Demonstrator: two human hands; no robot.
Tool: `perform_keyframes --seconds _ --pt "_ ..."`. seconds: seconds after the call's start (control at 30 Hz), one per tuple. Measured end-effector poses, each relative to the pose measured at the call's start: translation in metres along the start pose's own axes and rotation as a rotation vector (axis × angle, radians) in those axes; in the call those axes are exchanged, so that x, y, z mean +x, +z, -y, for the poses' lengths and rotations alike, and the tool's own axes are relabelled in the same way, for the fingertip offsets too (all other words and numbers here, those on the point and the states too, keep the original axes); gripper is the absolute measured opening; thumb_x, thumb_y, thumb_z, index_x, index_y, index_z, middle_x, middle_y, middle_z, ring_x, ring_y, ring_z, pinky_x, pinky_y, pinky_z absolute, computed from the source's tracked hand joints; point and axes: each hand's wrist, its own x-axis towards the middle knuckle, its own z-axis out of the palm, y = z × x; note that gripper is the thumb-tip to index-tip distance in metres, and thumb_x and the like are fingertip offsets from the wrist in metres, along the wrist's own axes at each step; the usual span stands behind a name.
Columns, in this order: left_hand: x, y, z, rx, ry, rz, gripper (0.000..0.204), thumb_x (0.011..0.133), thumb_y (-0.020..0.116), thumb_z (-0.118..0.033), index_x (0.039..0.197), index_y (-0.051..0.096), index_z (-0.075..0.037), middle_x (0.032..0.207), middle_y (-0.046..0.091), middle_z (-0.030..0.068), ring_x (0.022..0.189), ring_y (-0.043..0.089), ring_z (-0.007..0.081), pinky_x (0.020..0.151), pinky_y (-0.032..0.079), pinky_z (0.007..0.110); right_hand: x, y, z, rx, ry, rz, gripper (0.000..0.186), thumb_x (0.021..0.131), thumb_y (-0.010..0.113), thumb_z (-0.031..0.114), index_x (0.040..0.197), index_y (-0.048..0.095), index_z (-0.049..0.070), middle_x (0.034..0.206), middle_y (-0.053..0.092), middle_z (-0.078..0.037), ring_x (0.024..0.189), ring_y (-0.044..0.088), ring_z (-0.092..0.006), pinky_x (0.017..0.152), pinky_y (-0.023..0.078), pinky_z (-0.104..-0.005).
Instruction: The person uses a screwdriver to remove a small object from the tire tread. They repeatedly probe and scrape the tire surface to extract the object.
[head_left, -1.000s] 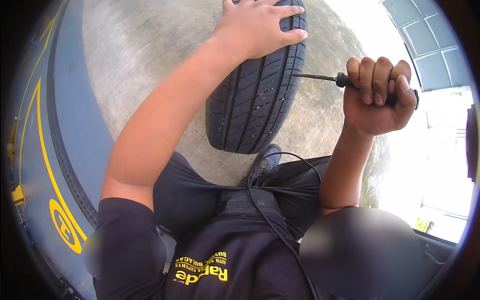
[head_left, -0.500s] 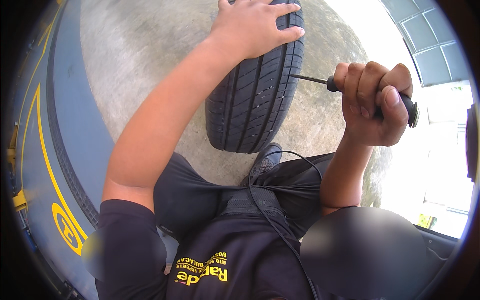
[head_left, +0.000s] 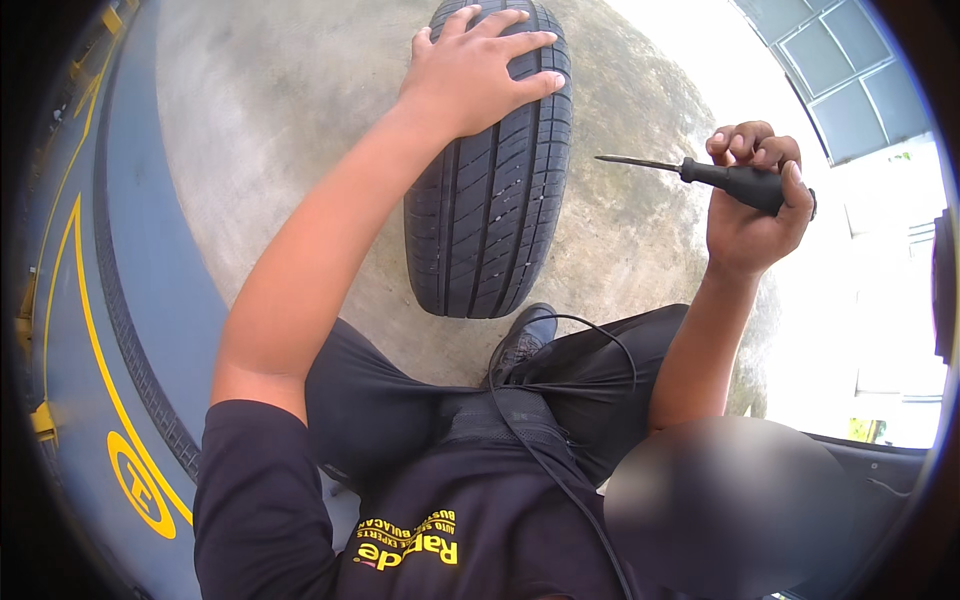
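Observation:
A black car tire (head_left: 490, 225) stands upright on its tread, in front of me. My left hand (head_left: 478, 72) lies on top of the tread, palm down with the fingers spread. To the right of the tire, my right hand (head_left: 757, 225) holds a screwdriver (head_left: 728, 178) by its thick black handle. The thumb lies along the handle, and the other fingers curl loosely behind it. Its thin dark shaft points left at the tire's side, with the tip apart from the rubber.
Stained concrete floor (head_left: 290, 110) lies around the tire. Along the left runs a blue-grey platform (head_left: 165, 330) with yellow lines. My shoe (head_left: 522, 340) is just behind the tire. A thin black cable (head_left: 545, 455) hangs over my clothes. Grey panels (head_left: 840, 75) stand at the far right.
The screwdriver tip has come away from the tire's side, and my right hand has moved right with a looser hold. The tire has tilted or shifted slightly left, with my left hand on it.

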Motion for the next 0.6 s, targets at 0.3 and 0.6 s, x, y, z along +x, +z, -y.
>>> perform_keyframes --seconds 0.3,0.6 --pt "-0.027 -0.017 0.026 -0.145 0.025 -0.025 0.054 0.098 0.054 -0.064 0.142 0.066 -0.036 0.162 0.049 -0.0007 0.153 0.036 0.0367 0.121 0.023 0.071 -0.049 -0.017 -0.02 -0.233 0.485 0.112 0.067 0.102 0.06 0.062 0.118 0.068 -0.003 0.08 0.07 -0.012 0.057 0.066 -0.0142 0.047 0.047 -0.0239" --pt "-0.039 -0.042 0.053 -0.2 0.025 -0.009 0.058 0.093 0.064 -0.066 0.142 0.067 -0.036 0.16 0.052 -0.0012 0.152 0.039 0.0331 0.124 0.031 0.054 -0.08 -0.016 -0.001 0.066 0.703 0.351 0.071 0.082 0.093 0.032 0.133 0.06 -0.004 0.104 0.072 -0.021 0.07 0.074 -0.0188 0.054 0.06 -0.0278"
